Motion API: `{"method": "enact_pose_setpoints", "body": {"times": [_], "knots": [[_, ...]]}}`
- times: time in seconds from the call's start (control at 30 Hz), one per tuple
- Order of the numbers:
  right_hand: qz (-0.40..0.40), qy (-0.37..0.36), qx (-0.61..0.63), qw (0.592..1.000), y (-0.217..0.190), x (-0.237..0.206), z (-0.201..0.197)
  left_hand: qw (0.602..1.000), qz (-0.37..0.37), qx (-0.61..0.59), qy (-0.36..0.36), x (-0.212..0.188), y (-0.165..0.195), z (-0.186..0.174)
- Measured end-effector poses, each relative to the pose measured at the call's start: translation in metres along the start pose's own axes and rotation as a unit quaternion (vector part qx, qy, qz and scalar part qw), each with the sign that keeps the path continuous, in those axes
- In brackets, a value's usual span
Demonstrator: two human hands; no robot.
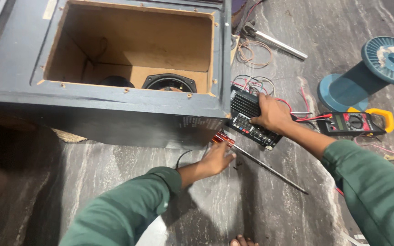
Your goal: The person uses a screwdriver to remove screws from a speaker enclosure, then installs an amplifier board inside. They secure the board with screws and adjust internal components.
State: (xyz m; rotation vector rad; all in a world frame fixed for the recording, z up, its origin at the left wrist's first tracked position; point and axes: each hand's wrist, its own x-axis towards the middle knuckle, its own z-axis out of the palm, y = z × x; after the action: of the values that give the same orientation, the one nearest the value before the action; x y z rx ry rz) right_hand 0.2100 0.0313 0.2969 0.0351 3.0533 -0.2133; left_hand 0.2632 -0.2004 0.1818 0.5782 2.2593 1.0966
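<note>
Left hand closing round red-handled screwdriver on floor; right hand spread, pressing amplifier panel steady beside open speaker cabinet, clamp meter nearby.

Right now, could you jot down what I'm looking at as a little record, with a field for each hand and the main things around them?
left hand: on the red handle of a long screwdriver lying on the floor
right hand: resting on a black amplifier panel with knobs
speaker box: dark, open, a round speaker inside
meter: clamp type, red and yellow, right of the panel
spool: blue, lying at far right
floor: grey stone
</note>
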Motion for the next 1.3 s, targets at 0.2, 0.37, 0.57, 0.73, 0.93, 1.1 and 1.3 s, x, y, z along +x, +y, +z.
{"method": "enact_pose_setpoints", "body": {"times": [0.2, 0.37, 0.57, 0.73, 0.93, 1.1, 1.3], "knots": [[-0.009, 0.032, -0.008, 0.999, -0.003, -0.005, -0.001, 0.999, 0.031, 0.009, -0.018, 0.007, 0.0, 0.013], [-0.018, 0.05, -0.057, 0.997, -0.013, -0.006, -0.025, 0.999, 0.045, 0.004, -0.004, 0.007, 0.0, 0.012], [0.028, 0.13, -0.095, 0.986, -0.001, 0.004, -0.061, 1.0, 0.014, 0.006, -0.014, -0.004, 0.008, 0.003], [0.167, 0.222, 0.007, 0.961, 0.031, 0.021, -0.081, 0.987, 0.123, 0.057, 0.088, -0.002, 0.026, -0.012], [0.143, 0.398, 0.179, 0.888, 0.081, 0.024, -0.095, 0.997, 0.032, 0.026, 0.061, 0.0, 0.045, -0.025], [-0.003, 0.415, 0.639, 0.648, 0.069, 0.02, -0.116, 0.978, 0.111, 0.033, 0.176, 0.004, 0.06, -0.025], [-0.039, 0.249, 0.842, 0.477, 0.04, 0.019, -0.169, 0.942, 0.236, 0.004, 0.24, 0.01, 0.101, -0.044]]}}
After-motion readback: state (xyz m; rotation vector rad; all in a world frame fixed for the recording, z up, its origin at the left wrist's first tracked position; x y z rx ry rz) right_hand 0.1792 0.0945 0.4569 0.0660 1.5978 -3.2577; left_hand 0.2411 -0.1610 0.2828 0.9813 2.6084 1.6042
